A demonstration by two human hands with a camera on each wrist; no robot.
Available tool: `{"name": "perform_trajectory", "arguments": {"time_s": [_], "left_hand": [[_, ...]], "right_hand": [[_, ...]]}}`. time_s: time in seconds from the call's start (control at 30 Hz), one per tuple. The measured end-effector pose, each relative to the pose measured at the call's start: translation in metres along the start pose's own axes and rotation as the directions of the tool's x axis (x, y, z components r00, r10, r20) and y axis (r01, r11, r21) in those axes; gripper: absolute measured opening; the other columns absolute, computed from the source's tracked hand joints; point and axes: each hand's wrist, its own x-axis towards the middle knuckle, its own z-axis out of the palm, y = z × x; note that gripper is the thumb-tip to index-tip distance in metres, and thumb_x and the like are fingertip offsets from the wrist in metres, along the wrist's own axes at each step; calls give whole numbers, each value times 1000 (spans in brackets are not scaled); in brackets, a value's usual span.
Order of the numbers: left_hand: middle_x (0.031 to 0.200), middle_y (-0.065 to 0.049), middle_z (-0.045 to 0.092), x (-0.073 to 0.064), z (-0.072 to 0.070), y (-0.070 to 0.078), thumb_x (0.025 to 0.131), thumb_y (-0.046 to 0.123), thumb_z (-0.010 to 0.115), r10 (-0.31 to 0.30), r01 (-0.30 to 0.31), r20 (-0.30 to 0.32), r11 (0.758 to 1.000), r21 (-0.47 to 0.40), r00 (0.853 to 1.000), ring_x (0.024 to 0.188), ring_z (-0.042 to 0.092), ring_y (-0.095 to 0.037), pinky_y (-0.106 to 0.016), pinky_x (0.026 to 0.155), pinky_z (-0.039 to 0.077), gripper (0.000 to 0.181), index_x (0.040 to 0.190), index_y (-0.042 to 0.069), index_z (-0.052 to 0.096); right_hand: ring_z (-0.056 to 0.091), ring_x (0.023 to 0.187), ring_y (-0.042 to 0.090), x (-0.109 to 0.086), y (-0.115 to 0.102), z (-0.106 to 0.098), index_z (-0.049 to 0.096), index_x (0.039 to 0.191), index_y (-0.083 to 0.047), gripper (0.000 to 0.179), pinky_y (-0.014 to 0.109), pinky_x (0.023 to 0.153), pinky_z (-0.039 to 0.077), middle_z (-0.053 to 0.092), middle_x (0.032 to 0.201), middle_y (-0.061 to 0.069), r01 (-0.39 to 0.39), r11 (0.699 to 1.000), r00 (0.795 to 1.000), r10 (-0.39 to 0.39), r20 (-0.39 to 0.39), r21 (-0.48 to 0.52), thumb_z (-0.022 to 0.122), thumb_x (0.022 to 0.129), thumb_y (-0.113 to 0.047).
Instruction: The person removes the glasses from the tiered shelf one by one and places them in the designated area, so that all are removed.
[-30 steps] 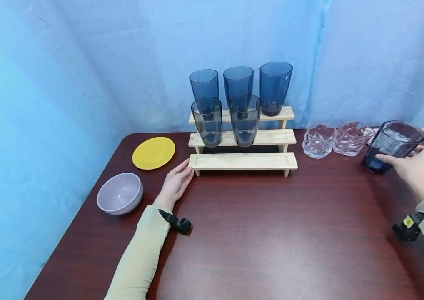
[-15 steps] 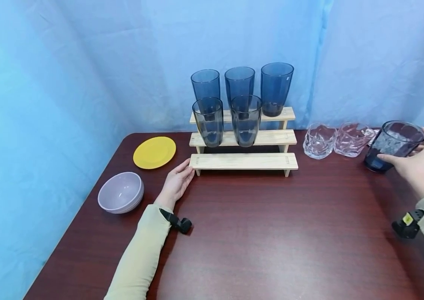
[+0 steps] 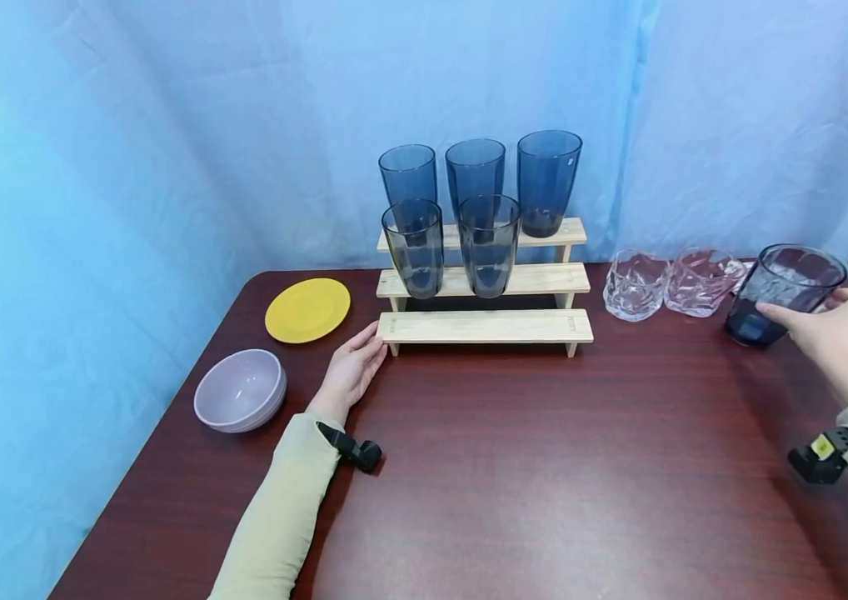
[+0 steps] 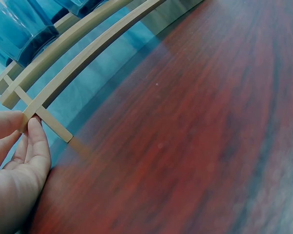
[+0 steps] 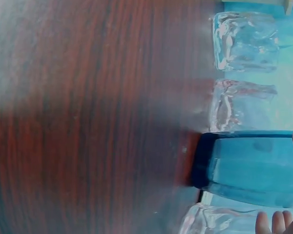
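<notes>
My left hand (image 3: 352, 368) pinches the left end of the lowest step of a three-step wooden stand (image 3: 484, 327); in the left wrist view, the thumb is above the board and fingertips (image 4: 35, 131) are beneath it. At far right, a dark blue tumbler (image 3: 784, 292) stands upright on the table. My right hand (image 3: 847, 329) is spread around it, thumb beside its near wall and index finger off the rim. The right wrist view shows a gap between the fingertips (image 5: 277, 222) and the tumbler. Two similar tumblers (image 3: 489, 250) stand on the middle step, three (image 3: 548, 183) on the top.
Two clear wavy glasses (image 3: 636, 287) stand left of the right hand's tumbler; another clear glass (image 5: 219, 220) is on its other side. A yellow plate (image 3: 307, 311) and a lavender bowl (image 3: 240, 392) sit at the table's left. Blue curtain (image 3: 319, 100) hangs behind.
My right hand's fingers have loosened and moved off the tumbler's rim to the right. The tumbler stays in place. My left hand keeps its hold on the stand. The head view shifts slightly.
</notes>
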Motion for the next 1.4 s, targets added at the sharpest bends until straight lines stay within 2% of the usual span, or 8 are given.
{"name": "perform_trajectory", "arguments": {"time_s": [0.07,0.2,0.37,0.53,0.7,0.83,0.97,1.4], "left_hand": [[147,-9,40,0,-1,0,98,2,47,-1,1,2,1000,2,1000,105,54,-7,-15,85,49,48,144,11,40],[148,-9,40,-1,-2,-1,98,2,47,3,-3,8,1000,-1,1000,104,54,-7,-15,85,49,48,145,10,40],[148,-10,39,-1,-1,-1,98,1,47,5,-5,11,1000,0,1000,100,56,-5,-14,83,49,49,145,10,39],[148,-10,39,-1,-2,0,98,1,46,8,-8,17,1000,-13,1000,98,57,-4,-13,82,49,48,145,9,39],[148,-10,38,0,-4,0,98,1,46,9,-8,18,1000,-28,1000,95,58,-3,-13,81,49,49,145,8,38],[148,-10,38,1,-3,0,98,1,46,10,-10,13,1000,-24,1000,95,58,-3,-13,81,49,49,145,9,38],[149,-9,38,1,-3,-1,98,1,47,6,-6,13,1000,-26,1000,97,57,-4,-13,82,49,49,145,9,39],[150,-8,37,-1,-2,-1,98,1,45,-6,7,26,999,-32,1000,113,50,-10,-14,83,49,49,146,10,38]], "right_hand": [[32,125,38,-9,-12,-6,6,152,-19,94,49,108,31,35,133,22,28,1000,999,-28,-28,-1,68,83,-36],[29,120,38,-17,-25,-11,12,150,-13,89,48,104,27,37,119,15,92,996,992,-91,-85,8,68,83,-27],[14,136,35,-19,-33,-12,12,150,-16,85,50,114,14,19,147,24,137,990,988,-133,-84,40,65,85,-27],[14,137,34,-21,-49,-6,16,150,-14,82,52,114,11,20,149,21,194,980,977,-191,-94,30,66,87,-29],[24,133,32,-25,-65,10,29,145,-10,78,44,112,17,32,142,19,294,951,950,-280,-142,94,72,82,-24],[31,126,34,-29,-80,25,38,140,-5,78,40,108,22,40,134,21,404,901,911,-379,-165,157,78,74,-17],[34,125,36,-36,-98,41,38,140,-3,80,43,106,25,41,134,22,456,869,890,-439,-125,194,80,73,-16],[32,132,37,-64,-163,78,25,148,-9,92,56,106,29,33,142,23,436,849,855,-494,156,300,79,77,-29]]}}
